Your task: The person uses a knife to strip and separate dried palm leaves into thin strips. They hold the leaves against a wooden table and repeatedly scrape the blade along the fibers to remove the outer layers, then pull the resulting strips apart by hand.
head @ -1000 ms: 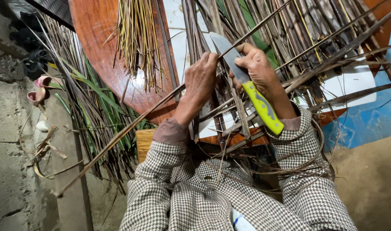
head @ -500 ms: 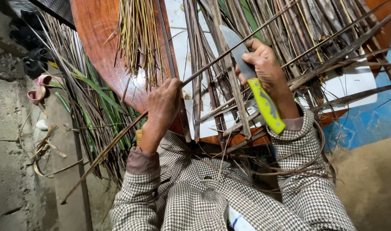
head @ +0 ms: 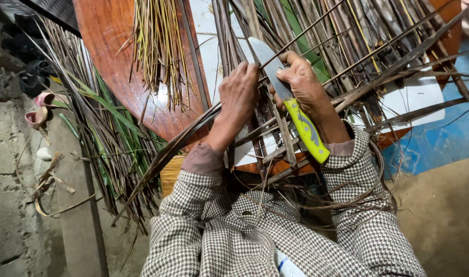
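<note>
Floor, far left: bare concrete with a few curled dry strips [head: 50,187] and a pink slipper [head: 38,114] lying on it.
Raw stalks: a heap of brown and green leaf stalks [head: 109,138] slants from the floor up against the tabletop's edge.
Tabletop: a round reddish wooden tabletop [head: 109,56], partly covered by white sheets.
Finished splits: a bundle of thin yellow-green strips [head: 160,43] lies on the tabletop, apart from the rest; by the look of it, this is the share already split.
Left hand: the left hand [head: 238,97] is closed, fingers curled around a long brown stalk [head: 183,141] that runs down-left past the tabletop's edge.
Knife: a broad-bladed knife [head: 283,95] with a yellow-green handle, blade pointing away from the person and laid against the same stalk just beside the left hand.
Right hand: the right hand [head: 304,87] is clamped around the knife near where blade meets handle.
Progress: judging by the piles, the work is partway; one stalk is under the blade.
Unworked pile, right: a thick layer of dark stalks [head: 368,46] crosses the tabletop, far bigger than the finished bundle.
</note>
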